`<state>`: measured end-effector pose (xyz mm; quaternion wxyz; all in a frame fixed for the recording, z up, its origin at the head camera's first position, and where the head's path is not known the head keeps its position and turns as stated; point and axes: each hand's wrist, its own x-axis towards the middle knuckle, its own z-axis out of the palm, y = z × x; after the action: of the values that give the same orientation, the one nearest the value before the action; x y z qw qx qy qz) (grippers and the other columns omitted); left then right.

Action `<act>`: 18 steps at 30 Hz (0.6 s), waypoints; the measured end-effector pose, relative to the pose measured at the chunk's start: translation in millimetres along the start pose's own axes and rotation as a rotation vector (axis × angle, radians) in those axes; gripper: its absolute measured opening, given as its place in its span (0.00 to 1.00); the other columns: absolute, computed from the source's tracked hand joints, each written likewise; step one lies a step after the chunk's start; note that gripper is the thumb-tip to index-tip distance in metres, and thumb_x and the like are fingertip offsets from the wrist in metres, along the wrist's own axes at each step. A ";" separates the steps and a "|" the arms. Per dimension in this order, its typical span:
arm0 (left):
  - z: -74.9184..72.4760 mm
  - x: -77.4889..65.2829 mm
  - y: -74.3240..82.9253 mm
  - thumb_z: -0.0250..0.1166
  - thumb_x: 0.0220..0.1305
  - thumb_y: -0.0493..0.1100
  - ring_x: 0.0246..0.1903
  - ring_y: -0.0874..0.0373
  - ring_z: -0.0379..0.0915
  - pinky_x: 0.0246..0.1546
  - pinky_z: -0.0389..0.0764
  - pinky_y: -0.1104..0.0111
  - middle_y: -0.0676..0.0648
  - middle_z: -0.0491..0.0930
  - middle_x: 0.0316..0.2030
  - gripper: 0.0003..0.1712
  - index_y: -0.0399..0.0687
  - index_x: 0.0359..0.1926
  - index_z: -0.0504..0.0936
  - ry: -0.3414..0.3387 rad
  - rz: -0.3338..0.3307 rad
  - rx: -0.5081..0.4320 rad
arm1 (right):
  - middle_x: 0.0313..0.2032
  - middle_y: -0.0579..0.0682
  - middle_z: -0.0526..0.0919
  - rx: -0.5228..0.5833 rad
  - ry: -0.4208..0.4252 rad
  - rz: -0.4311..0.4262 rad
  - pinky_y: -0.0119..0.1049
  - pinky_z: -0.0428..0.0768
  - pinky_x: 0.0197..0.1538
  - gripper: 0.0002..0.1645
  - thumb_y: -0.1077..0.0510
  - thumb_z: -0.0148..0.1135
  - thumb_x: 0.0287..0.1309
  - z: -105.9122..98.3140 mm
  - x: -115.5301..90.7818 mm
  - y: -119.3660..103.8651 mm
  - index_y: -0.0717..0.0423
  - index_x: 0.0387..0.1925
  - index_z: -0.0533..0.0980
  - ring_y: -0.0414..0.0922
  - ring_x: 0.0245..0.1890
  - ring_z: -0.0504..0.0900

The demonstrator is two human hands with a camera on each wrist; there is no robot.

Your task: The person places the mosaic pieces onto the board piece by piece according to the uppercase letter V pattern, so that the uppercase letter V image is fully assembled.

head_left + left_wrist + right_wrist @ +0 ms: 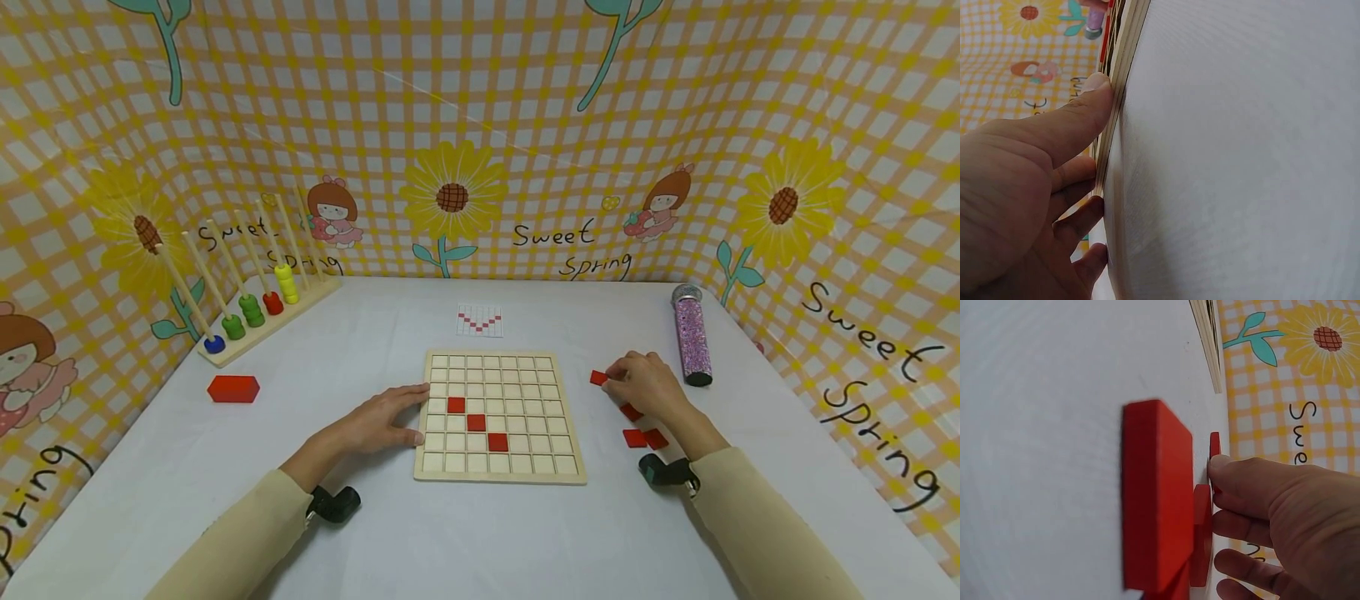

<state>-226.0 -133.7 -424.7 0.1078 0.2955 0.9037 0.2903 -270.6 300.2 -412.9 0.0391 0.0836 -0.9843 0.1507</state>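
A wooden grid board (525, 402) lies flat on the table, with three red square tiles (476, 422) in its cells in a diagonal line. My left hand (369, 423) touches the board's left edge with fingers and thumb extended; the left wrist view shows the thumb (1088, 109) against the board's side. To the right of the board, my right hand (651, 385) pinches a red square tile (597, 377) between thumb and fingers. Near that hand lie a few more red tiles (634, 438); one of them (1160, 500) looms large in the right wrist view.
A small card (480, 321) with a red V pattern lies behind the board. At the left stand a peg abacus (258, 321) with coloured beads and a red block (233, 389). A glittery pink microphone (692, 337) lies at the right. Patterned cloth walls enclose the white table.
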 end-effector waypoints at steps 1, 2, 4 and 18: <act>-0.1 0.1 -0.2 0.65 0.60 0.52 0.71 0.43 0.50 0.67 0.54 0.43 0.44 0.57 0.71 0.41 0.39 0.68 0.62 0.000 0.001 0.000 | 0.40 0.58 0.81 0.005 -0.002 0.007 0.48 0.72 0.43 0.16 0.53 0.64 0.55 0.1 0.0 0.1 0.61 0.41 0.82 0.56 0.44 0.71; -0.1 0.2 -0.2 0.65 0.60 0.52 0.71 0.43 0.50 0.67 0.54 0.43 0.44 0.57 0.71 0.41 0.39 0.68 0.62 -0.002 0.003 -0.002 | 0.40 0.58 0.81 0.013 -0.005 0.014 0.49 0.72 0.44 0.17 0.53 0.64 0.55 0.0 -0.2 0.0 0.61 0.41 0.82 0.56 0.45 0.71; -0.3 0.2 -0.4 0.65 0.60 0.52 0.71 0.43 0.50 0.67 0.54 0.43 0.44 0.57 0.71 0.41 0.38 0.68 0.62 -0.002 0.008 -0.004 | 0.41 0.58 0.81 0.027 -0.013 0.027 0.49 0.73 0.44 0.17 0.53 0.63 0.56 0.1 -0.6 0.1 0.61 0.42 0.82 0.56 0.45 0.70; -0.6 0.0 -1.1 0.65 0.60 0.52 0.71 0.43 0.51 0.67 0.56 0.44 0.43 0.58 0.71 0.41 0.37 0.68 0.62 0.003 0.027 0.003 | 0.40 0.58 0.82 0.049 0.029 -0.005 0.48 0.72 0.44 0.17 0.53 0.63 0.56 -2.7 -3.4 -6.2 0.61 0.42 0.82 0.54 0.44 0.70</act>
<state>-226.7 -134.7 -424.9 0.1022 0.3077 0.9001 0.2910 -266.0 295.7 -408.9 0.0515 0.0846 -0.9794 0.1757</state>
